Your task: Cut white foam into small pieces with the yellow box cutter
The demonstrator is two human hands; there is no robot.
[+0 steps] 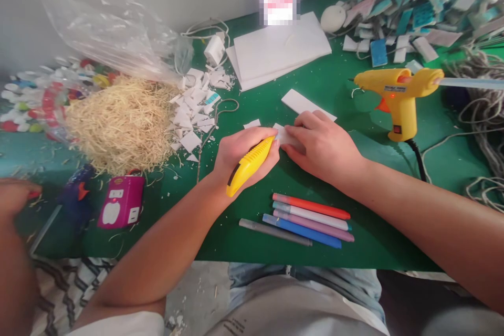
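Note:
My left hand [246, 157] is wrapped round a yellow utility knife [252, 163], its front end at a small white foam piece [284, 136]. The fingers of my right hand [321, 147] press on that same piece, bent and close together. Just behind my right hand lies a longer white foam strip [303, 103]. A small white scrap [252, 124] rests by my left knuckles. Several markers [311, 207] lie side by side on the green table [220, 244], nearer to me than my hands.
A yellow glue gun [401, 97] stands at the right with its cord. White sheets [279, 52] lie at the back. Wood shavings [122, 121], foam scraps [191, 115] and a magenta power adapter [121, 202] are at the left. Another person's hand [18, 194] shows at the left edge.

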